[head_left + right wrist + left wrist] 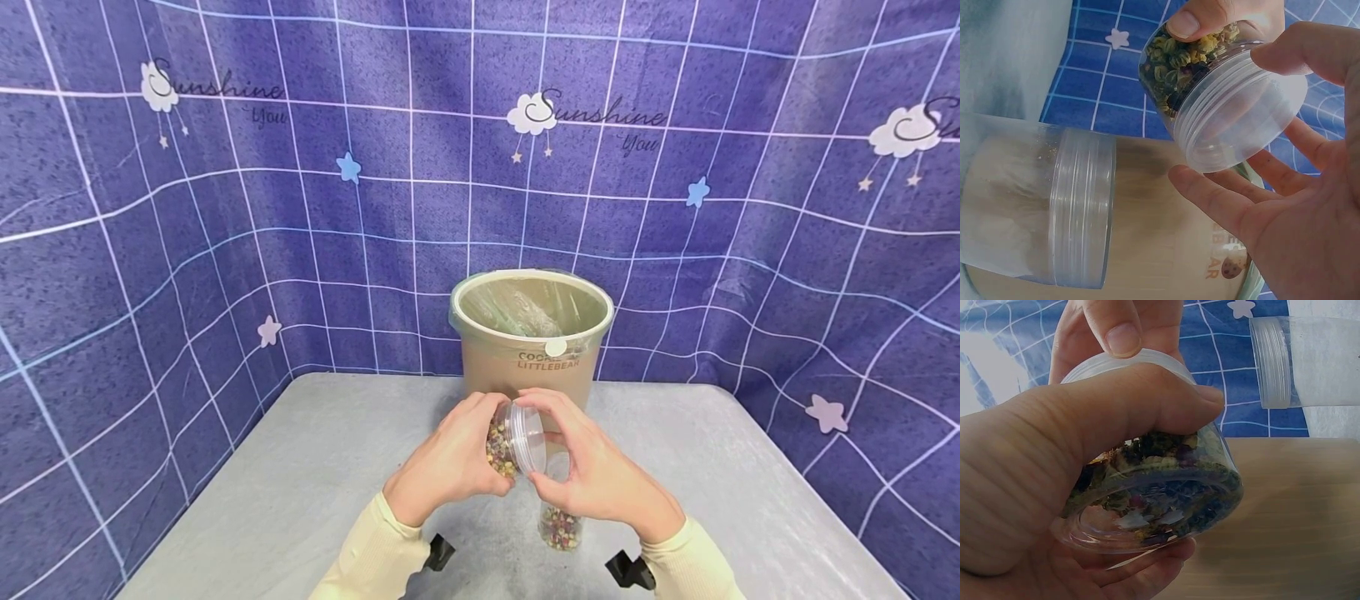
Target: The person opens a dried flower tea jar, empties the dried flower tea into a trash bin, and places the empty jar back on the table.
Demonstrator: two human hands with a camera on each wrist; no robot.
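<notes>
My left hand [453, 454] holds a clear plastic jar [1160, 506] of dried flower buds, tilted on its side in the air. My right hand [588, 467] has its thumb and fingers around the clear ribbed screw lid [1241, 119] at the jar's right end. The thumb touches the lid's rim; in the right wrist view, one fingertip shows just under its edge. Beneath my right hand a second clear jar [561, 527] stands upright on the table, dried flowers in its lower part. Its ribbed top [1085, 209] shows closely in the right wrist view.
Behind my hands stands a beige bin [487, 362] with a clear plastic liner over its rim. The grey table [322, 467] has rounded back corners. A blue grid-patterned cloth [420, 200] surrounds it at the back and sides.
</notes>
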